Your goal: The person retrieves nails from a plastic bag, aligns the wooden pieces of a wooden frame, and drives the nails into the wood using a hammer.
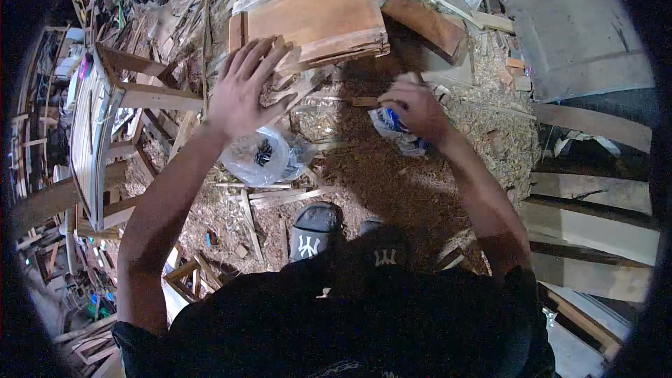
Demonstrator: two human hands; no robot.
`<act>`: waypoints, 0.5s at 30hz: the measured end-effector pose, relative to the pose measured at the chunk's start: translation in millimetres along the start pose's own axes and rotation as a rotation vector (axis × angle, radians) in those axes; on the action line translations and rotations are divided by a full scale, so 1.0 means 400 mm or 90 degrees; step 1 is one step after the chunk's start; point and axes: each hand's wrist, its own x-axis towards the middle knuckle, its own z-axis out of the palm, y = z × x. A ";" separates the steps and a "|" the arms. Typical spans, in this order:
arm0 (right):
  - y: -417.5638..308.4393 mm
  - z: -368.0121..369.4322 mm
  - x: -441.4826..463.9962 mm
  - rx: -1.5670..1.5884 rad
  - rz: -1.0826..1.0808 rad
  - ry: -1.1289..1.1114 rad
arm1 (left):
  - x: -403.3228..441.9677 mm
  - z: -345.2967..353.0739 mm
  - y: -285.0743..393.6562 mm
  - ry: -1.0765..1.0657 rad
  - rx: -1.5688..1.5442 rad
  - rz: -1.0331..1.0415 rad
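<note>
My left hand (245,94) is spread open, its fingertips at the near left edge of a flat wooden panel (315,14). Below that hand lies a clear plastic bag (259,157) with something dark inside. My right hand (416,108) is closed, its fingers curled over something I cannot make out. Just beneath and beside it is a blue and white plastic packet (390,124); whether the fingers grip it is unclear.
A curved brown wood piece (427,24) lies behind my right hand. Wooden frames (150,96) stand at the left, a large grey board (574,35) and slats (595,234) at the right. Two black sandals (315,231) show below, among sawdust and scraps.
</note>
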 end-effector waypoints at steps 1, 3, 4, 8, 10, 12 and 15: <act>-0.025 0.017 -0.007 0.045 0.040 -0.020 | -0.008 -0.002 -0.008 0.003 0.012 -0.001; -0.038 0.066 -0.012 0.019 0.023 -0.063 | -0.023 -0.004 -0.018 -0.003 0.015 -0.015; -0.038 0.084 -0.014 -0.009 0.007 -0.103 | -0.029 -0.006 -0.022 -0.010 0.018 -0.026; -0.038 0.107 -0.007 -0.098 -0.070 -0.137 | -0.046 -0.012 -0.029 -0.021 0.016 -0.038; -0.034 0.111 -0.014 -0.189 -0.106 -0.165 | -0.050 -0.013 -0.029 -0.022 0.018 -0.040; -0.030 0.117 -0.019 -0.224 -0.106 -0.202 | -0.049 -0.013 -0.028 -0.022 0.019 -0.039; -0.022 0.132 -0.028 -0.284 -0.122 -0.236 | -0.043 -0.015 -0.025 -0.018 0.014 -0.039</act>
